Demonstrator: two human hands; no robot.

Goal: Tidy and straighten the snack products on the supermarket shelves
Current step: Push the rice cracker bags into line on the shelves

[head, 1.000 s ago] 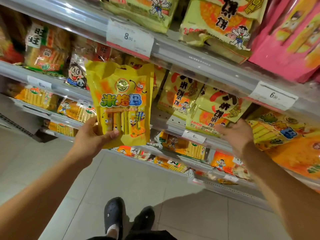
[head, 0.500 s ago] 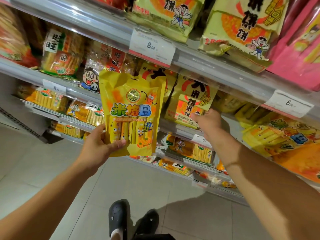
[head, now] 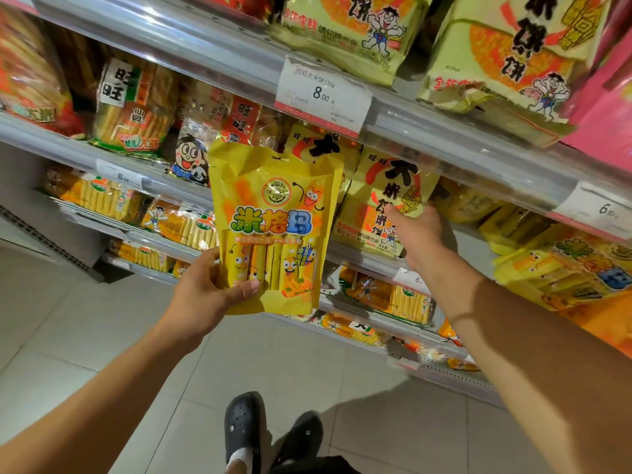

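Gripping yellow snack bag (head: 273, 230) upright, left hand (head: 208, 295) at bottom corner.

We take the price tag (head: 323, 97) as our mark: below it the left hand (head: 205, 295) holds a bag (head: 273, 230) before the shelf (head: 461, 155). Right of the bag, the right hand (head: 419, 234) touches a cracker pack (head: 383, 203) standing under the tag.

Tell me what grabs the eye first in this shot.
The bright yellow snack bag at centre frame, held upright in front of the shelves with the left hand gripping its lower corner. Just right of it, the right hand reaches to the rice cracker pack on the middle shelf. Above hangs the white 8.00 price tag.
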